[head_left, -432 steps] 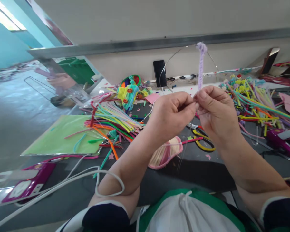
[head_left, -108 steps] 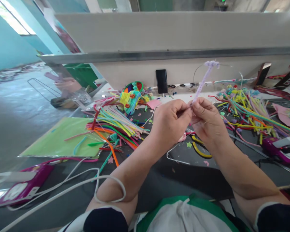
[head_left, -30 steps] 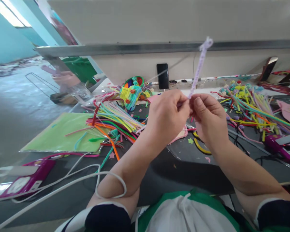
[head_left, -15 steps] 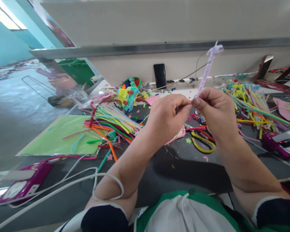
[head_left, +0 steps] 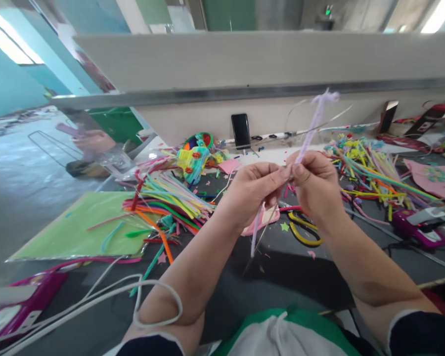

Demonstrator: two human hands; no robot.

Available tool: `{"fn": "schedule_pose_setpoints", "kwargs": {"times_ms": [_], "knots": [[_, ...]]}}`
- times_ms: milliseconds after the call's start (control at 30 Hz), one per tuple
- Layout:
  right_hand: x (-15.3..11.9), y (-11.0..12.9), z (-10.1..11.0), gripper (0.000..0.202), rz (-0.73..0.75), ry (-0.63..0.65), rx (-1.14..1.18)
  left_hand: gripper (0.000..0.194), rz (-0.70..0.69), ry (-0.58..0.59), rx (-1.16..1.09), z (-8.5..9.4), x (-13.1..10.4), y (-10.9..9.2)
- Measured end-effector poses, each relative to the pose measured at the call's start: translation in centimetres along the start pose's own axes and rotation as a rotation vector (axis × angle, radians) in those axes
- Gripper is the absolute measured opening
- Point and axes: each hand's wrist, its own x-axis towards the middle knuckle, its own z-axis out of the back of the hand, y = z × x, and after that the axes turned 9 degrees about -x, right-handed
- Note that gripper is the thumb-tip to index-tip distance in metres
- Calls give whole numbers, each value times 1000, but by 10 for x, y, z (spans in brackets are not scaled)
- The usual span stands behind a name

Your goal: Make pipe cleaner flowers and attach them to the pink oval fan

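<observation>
A lilac pipe cleaner piece point(head_left: 313, 129) stands upright and slightly tilted above my hands, its top end bent into a small looped tuft. My right hand point(head_left: 316, 184) is closed on its lower part, thumb and fingers pinched. My left hand point(head_left: 252, 190) pinches at the same spot, its fingertips touching the right thumb. Below the left hand hangs a straight lilac strand point(head_left: 255, 235), with a thin wire beside it. What lies right between the fingertips is hidden. Yellow-handled scissors point(head_left: 307, 232) lie on the table under my right hand.
Bundles of colourful pipe cleaners point(head_left: 181, 198) lie left, with more point(head_left: 374, 170) at right. A green sheet point(head_left: 85, 222) in plastic, purple glue-gun-like devices point(head_left: 27, 301), a phone point(head_left: 241, 131) and a yellow-and-blue fuzzy piece point(head_left: 193, 160) are around. A white cable point(head_left: 163, 284) loops over my left forearm.
The view has tilted upward, showing more background above the partition. My left hand has turned, and a lilac strand now shows below it. The lilac piece remains in my right hand.
</observation>
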Motion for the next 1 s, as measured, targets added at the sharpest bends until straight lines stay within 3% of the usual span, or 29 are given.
{"fn": "schedule_pose_setpoints", "kwargs": {"times_ms": [100,233,433,533,700,1000], "knots": [[4,-6,-1,19,-93,30,108,31,52,-8,-67,1,4,2],[8,-6,1,16,-196,112,170,27,9,-53,-31,4,7,6],[10,-3,6,20,-267,73,29,20,-213,-233,422,4,8,13],[13,-6,11,21,-284,60,-3,17,-224,-226,532,4,9,14],[19,-11,17,21,-330,72,55,17,-185,-116,486,9,11,11],[17,-16,11,19,-278,-5,63,20,-116,-151,251,12,17,16]]}}
